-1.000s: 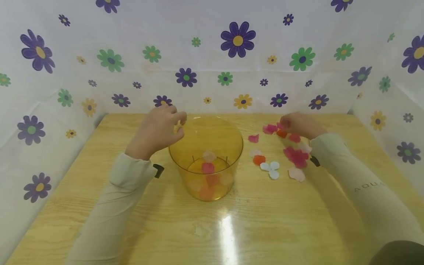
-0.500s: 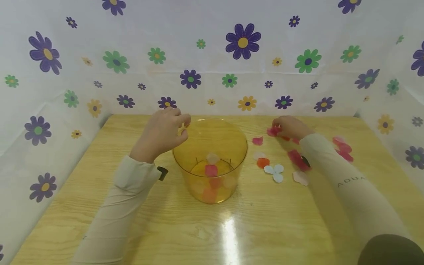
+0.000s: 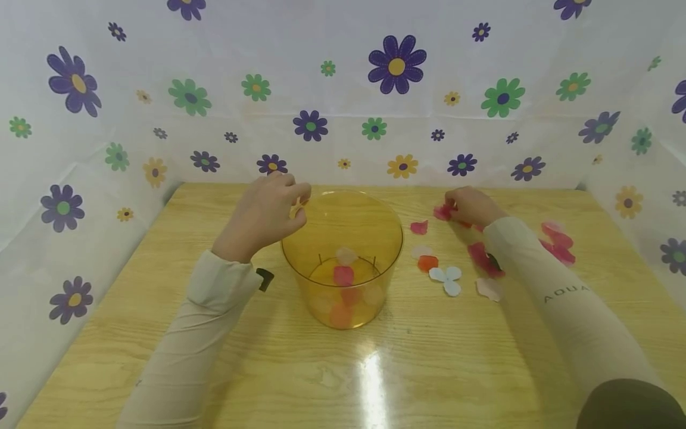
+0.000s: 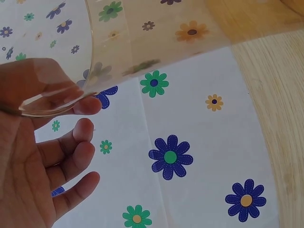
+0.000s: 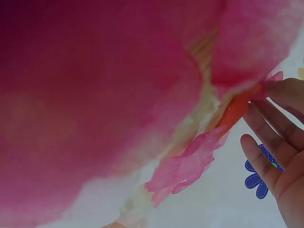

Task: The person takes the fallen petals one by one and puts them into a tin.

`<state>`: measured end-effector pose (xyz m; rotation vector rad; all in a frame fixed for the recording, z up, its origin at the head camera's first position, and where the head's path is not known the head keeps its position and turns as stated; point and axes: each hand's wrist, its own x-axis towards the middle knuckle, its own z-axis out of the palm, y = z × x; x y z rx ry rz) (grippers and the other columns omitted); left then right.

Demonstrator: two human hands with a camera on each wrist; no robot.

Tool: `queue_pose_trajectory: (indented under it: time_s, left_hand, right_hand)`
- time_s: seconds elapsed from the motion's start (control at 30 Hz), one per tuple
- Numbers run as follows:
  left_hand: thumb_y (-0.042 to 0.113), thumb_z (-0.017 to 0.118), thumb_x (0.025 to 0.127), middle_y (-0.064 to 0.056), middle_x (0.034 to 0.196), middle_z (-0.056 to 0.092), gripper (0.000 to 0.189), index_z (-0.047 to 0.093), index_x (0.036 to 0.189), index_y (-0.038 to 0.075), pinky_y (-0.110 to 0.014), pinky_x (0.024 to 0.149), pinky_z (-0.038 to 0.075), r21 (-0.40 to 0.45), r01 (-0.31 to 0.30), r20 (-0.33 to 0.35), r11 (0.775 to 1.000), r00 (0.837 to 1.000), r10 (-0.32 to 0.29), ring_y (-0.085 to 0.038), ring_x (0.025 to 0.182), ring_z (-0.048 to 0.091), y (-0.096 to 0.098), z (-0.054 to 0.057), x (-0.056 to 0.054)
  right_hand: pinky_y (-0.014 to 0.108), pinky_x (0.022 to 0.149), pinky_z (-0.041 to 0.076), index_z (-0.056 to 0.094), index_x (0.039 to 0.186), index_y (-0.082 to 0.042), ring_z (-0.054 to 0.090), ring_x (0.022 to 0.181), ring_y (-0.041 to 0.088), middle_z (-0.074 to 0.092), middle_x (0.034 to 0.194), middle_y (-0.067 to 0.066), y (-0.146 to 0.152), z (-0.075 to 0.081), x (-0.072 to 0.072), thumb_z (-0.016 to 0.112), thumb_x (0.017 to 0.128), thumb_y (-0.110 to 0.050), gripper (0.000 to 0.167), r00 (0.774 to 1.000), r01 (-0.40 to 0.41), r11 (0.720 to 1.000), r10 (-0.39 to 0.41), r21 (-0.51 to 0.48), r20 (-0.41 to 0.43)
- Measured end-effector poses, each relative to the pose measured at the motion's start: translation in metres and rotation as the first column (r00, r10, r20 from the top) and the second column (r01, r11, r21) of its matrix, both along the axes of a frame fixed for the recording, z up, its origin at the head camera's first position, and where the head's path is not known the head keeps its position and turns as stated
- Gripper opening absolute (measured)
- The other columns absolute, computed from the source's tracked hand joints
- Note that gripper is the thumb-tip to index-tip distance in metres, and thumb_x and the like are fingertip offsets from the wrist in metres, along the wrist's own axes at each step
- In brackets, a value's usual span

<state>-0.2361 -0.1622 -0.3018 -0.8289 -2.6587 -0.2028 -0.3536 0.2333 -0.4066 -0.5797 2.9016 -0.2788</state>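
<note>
My left hand (image 3: 259,217) holds the rim of a see-through yellow tub (image 3: 351,220), with the rim between thumb and forefinger in the left wrist view. Its other fingers are loosely bent. Several petals, among them a pink petal (image 3: 343,275), lie at the tub's bottom. Right of the tub, my right hand (image 3: 474,207) is low over scattered artificial petals, its fingertips at a pink petal (image 3: 443,212). In the right wrist view the thumb and forefinger pinch a pink petal beside an orange petal (image 5: 233,113); a large blurred pink petal (image 5: 104,104) fills the near left.
On the wooden table (image 3: 300,381) lie a white three-lobed petal (image 3: 446,280), an orange petal (image 3: 427,263), a pale petal (image 3: 489,289) and a pink petal (image 3: 419,227). More pink petals (image 3: 558,243) lie right of my right forearm. A flower-print cloth (image 3: 343,89) encloses the back and sides.
My right hand has shifted a little left among the petals, and pink petals now show right of my forearm. My left hand stays at the tub's rim. The head view has shifted slightly.
</note>
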Motion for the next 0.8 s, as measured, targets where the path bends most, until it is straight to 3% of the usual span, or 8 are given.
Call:
queue_pose_trajectory:
  time_s: [0.2, 0.4, 0.6, 0.7, 0.8]
  left_hand:
    - [0.012, 0.057, 0.077, -0.005, 0.073, 0.057, 0.008, 0.061, 0.084, 0.011, -0.032, 0.063, 0.042, -0.004, -0.007, 0.003, 1.000, 1.000, 0.007, -0.022, 0.068, 0.049, 0.001, 0.001, -0.001]
    - [0.013, 0.057, 0.077, -0.005, 0.074, 0.058, 0.008, 0.061, 0.085, 0.011, -0.033, 0.064, 0.043, -0.013, -0.021, 0.021, 1.000, 1.000, 0.021, -0.022, 0.069, 0.051, 0.002, 0.003, 0.000]
    - [0.013, 0.057, 0.078, -0.005, 0.075, 0.058, 0.008, 0.061, 0.085, 0.011, -0.033, 0.065, 0.043, -0.009, -0.026, 0.036, 1.000, 0.999, 0.026, -0.022, 0.070, 0.051, 0.002, 0.002, 0.001]
    - [0.013, 0.057, 0.078, -0.006, 0.075, 0.058, 0.008, 0.061, 0.085, 0.011, -0.033, 0.065, 0.044, -0.003, -0.023, 0.036, 1.000, 0.999, 0.023, -0.023, 0.071, 0.052, 0.002, 0.001, 0.002]
    - [0.012, 0.057, 0.078, -0.006, 0.076, 0.059, 0.008, 0.061, 0.085, 0.011, -0.033, 0.066, 0.044, 0.002, -0.023, 0.037, 1.000, 0.999, 0.023, -0.023, 0.071, 0.052, 0.002, 0.002, 0.002]
  right_hand:
    - [0.037, 0.075, 0.049, 0.065, 0.095, -0.002, 0.054, 0.068, 0.021, 0.065, 0.088, 0.013, 0.001, 0.008, 0.002, 0.062, 0.084, -0.005, 0.012, 0.999, 0.038, 0.999, -0.038, -0.021, 0.001]
    - [0.040, 0.079, 0.049, 0.065, 0.095, -0.002, 0.056, 0.075, 0.023, 0.066, 0.091, 0.014, 0.004, 0.017, 0.007, 0.064, 0.084, -0.007, 0.012, 0.998, 0.055, 0.997, -0.055, -0.058, 0.000]
    - [0.042, 0.081, 0.051, 0.066, 0.095, -0.002, 0.057, 0.079, 0.024, 0.067, 0.091, 0.014, 0.006, 0.024, 0.017, 0.060, 0.085, -0.002, 0.012, 0.996, 0.012, 0.999, -0.016, -0.043, -0.086]
    - [0.040, 0.077, 0.053, 0.066, 0.093, -0.002, 0.060, 0.076, 0.025, 0.068, 0.087, 0.013, -0.001, 0.036, 0.029, 0.063, 0.083, -0.002, 0.011, 0.976, -0.064, 0.997, 0.052, -0.047, -0.214]
    - [0.041, 0.077, 0.054, 0.067, 0.092, -0.001, 0.064, 0.076, 0.027, 0.070, 0.086, 0.014, -0.013, 0.055, 0.047, 0.066, 0.081, -0.001, 0.010, 0.912, -0.179, 0.982, 0.139, -0.068, -0.386]
